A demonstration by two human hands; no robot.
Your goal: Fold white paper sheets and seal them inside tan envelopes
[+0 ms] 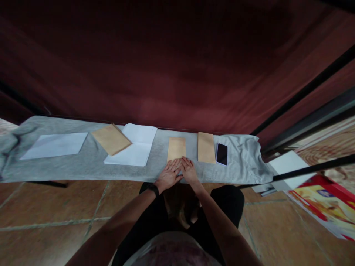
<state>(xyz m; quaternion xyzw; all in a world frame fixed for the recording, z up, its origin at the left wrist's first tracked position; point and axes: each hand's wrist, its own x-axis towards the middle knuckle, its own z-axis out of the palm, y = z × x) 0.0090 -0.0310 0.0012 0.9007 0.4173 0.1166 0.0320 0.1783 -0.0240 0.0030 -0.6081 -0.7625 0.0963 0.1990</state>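
Note:
A tan paper envelope (176, 147) lies in front of me on the grey cloth, its near end under my hands. My left hand (169, 173) rests flat on that end with fingers stretched out. Beside it, fingertips close to the left ones, my right hand (189, 170) also lies flat with its fingers extended. Neither hand grips anything. A second tan envelope (206, 148) lies just to the right. Farther left, a small stack of tan envelopes (111, 139) partly covers white paper sheets (138, 146).
Grey cloth (91, 166) covers the narrow bench. A phone (222, 154) lies right of the envelopes, and a folded white sheet (55, 145) at the far left. Dark red panelling (166, 92) rises behind. A red printed box (327, 203) stands on the floor at right.

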